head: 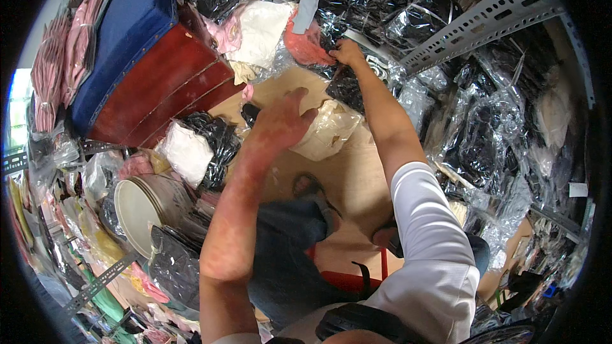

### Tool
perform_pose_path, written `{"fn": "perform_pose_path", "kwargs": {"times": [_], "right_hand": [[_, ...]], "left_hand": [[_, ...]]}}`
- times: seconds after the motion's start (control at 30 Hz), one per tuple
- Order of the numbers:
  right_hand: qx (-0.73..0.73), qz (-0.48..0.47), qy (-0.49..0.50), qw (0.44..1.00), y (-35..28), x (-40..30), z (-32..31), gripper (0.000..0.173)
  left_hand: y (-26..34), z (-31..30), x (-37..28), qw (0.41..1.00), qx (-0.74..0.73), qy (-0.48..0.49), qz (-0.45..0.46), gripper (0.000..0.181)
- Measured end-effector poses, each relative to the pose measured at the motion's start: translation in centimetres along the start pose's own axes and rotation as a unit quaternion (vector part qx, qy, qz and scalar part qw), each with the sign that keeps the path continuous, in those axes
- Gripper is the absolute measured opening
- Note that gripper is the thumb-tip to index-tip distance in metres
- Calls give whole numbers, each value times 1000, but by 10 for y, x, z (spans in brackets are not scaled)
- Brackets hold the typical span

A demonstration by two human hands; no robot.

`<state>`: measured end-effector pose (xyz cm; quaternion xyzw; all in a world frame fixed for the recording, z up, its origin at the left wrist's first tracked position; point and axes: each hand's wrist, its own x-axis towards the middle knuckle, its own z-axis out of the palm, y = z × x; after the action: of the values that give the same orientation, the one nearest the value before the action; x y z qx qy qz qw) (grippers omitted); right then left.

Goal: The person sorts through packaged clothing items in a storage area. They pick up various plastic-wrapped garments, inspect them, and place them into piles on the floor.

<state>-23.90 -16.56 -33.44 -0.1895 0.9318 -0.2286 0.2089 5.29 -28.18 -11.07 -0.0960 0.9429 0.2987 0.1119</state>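
My left hand (287, 117) hovers over the wooden floor (282, 83) with its fingers apart and nothing in them. Beside its thumb lies a cream folded cloth in a clear plastic bag (327, 131). My right hand (348, 52) reaches farther out, its bent fingers at the edge of a red plastic-wrapped bundle (311, 43) and dark plastic packets. Whether those fingers grip anything is hard to tell. A grey strip (307, 5) lies over the red bundle. To its left rest a white cloth (260, 33) and pink fabric (227, 36).
A red wooden piece with a blue padded top (129, 48) stands at the upper left. A slotted metal shelf post (483, 19) slants in from the upper right. Black plastic-wrapped packets (502, 134) crowd the right side. A round white bucket (138, 215) lies at the left.
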Motion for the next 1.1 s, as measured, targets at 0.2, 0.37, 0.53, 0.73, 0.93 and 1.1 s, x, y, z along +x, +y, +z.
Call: {"fn": "perform_pose_path", "kwargs": {"times": [0.2,0.37,0.53,0.73,0.93,1.1], "right_hand": [[-97,-107,113,983,-38,-57,-35,42],[14,-193,193,962,-49,-149,-123,30],[408,-85,38,908,-61,-264,-225,16],[573,-19,71,816,-24,-390,-302,26],[569,39,118,813,35,-488,-318,53],[578,52,218,785,89,-524,-311,30]], "left_hand": [[8,-6,3,1000,16,-5,-8,62],[33,-21,6,994,-58,49,-74,71],[16,26,49,942,-267,202,38,90],[127,-3,25,869,-480,-12,120,47],[233,-11,-20,922,-357,-57,137,40],[272,28,-9,852,-461,-147,200,35]]}}
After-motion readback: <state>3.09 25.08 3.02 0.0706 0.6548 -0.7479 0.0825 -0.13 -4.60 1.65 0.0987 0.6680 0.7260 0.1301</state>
